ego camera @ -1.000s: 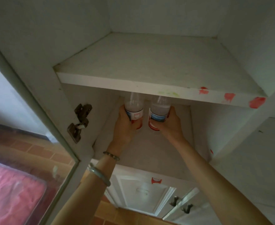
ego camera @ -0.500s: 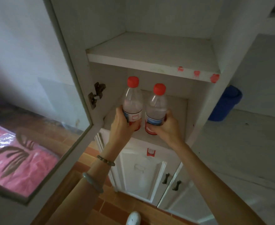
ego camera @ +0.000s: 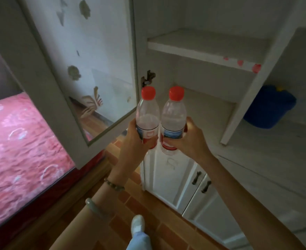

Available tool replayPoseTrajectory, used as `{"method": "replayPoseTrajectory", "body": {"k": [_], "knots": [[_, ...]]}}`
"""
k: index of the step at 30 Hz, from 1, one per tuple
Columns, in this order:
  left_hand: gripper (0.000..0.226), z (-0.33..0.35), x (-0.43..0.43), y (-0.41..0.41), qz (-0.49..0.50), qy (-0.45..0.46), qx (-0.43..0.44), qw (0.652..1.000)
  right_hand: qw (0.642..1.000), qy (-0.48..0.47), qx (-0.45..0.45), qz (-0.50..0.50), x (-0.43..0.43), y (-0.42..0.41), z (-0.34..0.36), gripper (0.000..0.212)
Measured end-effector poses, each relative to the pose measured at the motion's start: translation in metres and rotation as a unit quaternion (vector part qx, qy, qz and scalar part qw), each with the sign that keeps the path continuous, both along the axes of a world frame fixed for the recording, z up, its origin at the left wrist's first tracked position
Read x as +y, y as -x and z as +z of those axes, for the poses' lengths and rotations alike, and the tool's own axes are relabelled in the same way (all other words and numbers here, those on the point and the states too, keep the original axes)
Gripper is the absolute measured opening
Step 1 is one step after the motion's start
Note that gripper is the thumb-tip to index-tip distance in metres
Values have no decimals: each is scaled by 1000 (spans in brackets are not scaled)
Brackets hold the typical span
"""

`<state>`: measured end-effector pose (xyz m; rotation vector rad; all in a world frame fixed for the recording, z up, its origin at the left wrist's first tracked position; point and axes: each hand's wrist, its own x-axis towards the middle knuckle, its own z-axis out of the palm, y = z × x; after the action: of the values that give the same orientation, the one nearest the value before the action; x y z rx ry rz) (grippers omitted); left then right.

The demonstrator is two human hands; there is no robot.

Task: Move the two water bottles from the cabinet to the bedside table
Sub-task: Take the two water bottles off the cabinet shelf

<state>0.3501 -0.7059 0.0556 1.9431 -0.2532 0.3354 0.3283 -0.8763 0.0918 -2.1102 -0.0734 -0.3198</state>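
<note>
Two clear water bottles with red caps are held upright side by side in front of the white cabinet (ego camera: 208,51). My left hand (ego camera: 134,136) grips the left bottle (ego camera: 147,112) around its label. My right hand (ego camera: 188,139) grips the right bottle (ego camera: 174,114) the same way. Both bottles are out of the cabinet's lower compartment (ego camera: 208,105), in the air just in front of its opening. The bottles touch or nearly touch each other. No bedside table is in view.
The cabinet's glass door (ego camera: 87,73) stands open to the left, close to my left hand. A bed with a pink cover (ego camera: 17,145) lies at the left. Lower cabinet doors with dark handles (ego camera: 200,181) are below. A blue bucket (ego camera: 269,107) sits at the right. My foot (ego camera: 137,224) stands on the tiled floor.
Both hands have pulled the two bottles out of the lower compartment towards me. The view has backed away from the cabinet and turned left, showing more of the door and bed.
</note>
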Motion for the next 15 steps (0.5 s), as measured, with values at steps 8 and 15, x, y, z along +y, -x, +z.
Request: {"method": "replayPoseTrajectory", "body": {"k": [8,15], "knots": [[67,-6,84,86,172,-34,1,985,992,-2,4,129,85,28,1,62],[71,-8,182,152,297,-64,-16,953,964,-16,1,265,191,58,-5,58]]}}
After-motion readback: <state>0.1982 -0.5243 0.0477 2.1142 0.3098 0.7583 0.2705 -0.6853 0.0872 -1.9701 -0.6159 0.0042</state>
